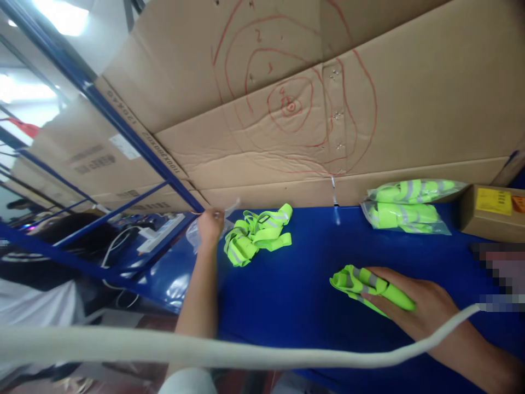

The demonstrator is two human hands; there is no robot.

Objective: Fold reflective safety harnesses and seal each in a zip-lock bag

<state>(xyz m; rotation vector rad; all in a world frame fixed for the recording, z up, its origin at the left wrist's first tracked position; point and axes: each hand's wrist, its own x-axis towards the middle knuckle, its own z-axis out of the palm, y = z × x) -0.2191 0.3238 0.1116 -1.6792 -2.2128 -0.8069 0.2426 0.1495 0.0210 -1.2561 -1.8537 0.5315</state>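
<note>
My right hand [414, 298] is wrapped round a folded neon-green reflective strap bundle [369, 284], held over the right part of the blue table [303, 295]. At the table's back left, my left hand [211, 224] has its fingers closed on a clear plastic bag [193, 234]. Just right of that hand lies a loose heap of green reflective straps [256, 232] with a black buckle. Two bagged green strap bundles [404, 215] lie at the back right, one behind the other.
A cardboard box [494, 213] with a yellow label stands at the right. Cardboard with red circles [291, 106] rises behind the table. A pale cable [246, 353] crosses the near foreground. Blue metal framing [110, 120] and a white power strip [162, 232] are at the left.
</note>
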